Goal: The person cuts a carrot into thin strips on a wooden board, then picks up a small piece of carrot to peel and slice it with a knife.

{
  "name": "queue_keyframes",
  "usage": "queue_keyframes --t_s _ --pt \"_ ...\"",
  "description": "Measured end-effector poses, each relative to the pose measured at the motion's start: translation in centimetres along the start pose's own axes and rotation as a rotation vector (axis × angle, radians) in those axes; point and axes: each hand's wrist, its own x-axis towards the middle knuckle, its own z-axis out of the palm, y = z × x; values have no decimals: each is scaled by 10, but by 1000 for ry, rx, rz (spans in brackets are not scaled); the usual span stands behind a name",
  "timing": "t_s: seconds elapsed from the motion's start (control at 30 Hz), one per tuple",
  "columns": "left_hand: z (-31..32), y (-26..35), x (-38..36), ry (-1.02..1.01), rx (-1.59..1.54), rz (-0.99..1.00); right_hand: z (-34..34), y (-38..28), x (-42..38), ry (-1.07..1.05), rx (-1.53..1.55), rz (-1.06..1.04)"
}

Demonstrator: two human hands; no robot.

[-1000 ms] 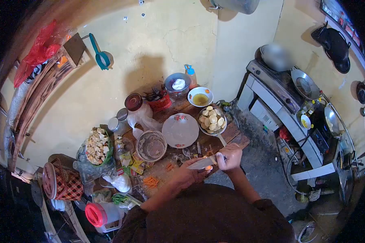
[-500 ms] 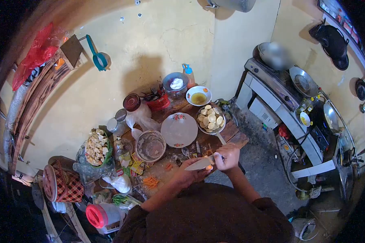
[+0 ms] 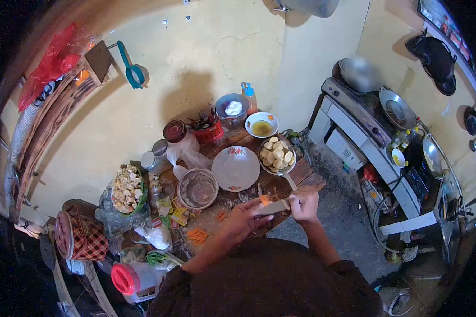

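Right hand (image 3: 304, 206): clamped on knife (image 3: 274, 207), blade lying lengthwise toward left hand (image 3: 241, 219). Left: gripping carrot (image 3: 265, 199), just beyond blade.

Two hands (image 3: 304, 206) hold one knife (image 3: 272, 207) and one orange piece (image 3: 265, 199). One plate (image 3: 235, 171), one red basket (image 3: 210, 133) and one blue-capped bottle (image 3: 250, 99) stand beyond.

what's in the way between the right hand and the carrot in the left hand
Only the knife, which the right hand holds; it reaches across toward the left hand, close beside the carrot. Nothing else visible stands between them. Whether knife and carrot touch is hard to tell.
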Motion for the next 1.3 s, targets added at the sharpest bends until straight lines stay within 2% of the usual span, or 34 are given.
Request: queue_keyframes --t_s 0.07,0.17,0.3,0.9,1.07,1.17,1.3 --pt "-5 4 -1 9 -2 1 -3 -6 3 -92 25 -193" --pt "-9 4 1 11 36 39 0 -12 4 -58 -45 -232" --pt "-5 7 -3 54 19 44 1 -8 3 -65 -93 -241" --pt "-5 6 -4 -2 -26 101 4 -9 5 -71 -65 -238" --pt "-2 3 -4 101 4 98 7 -14 5 -32 4 -265" --pt "-5 3 -4 21 -52 97 6 -10 4 -24 -31 -253" --pt "-4 3 -4 60 -11 101 7 -11 4 7 -24 -250"
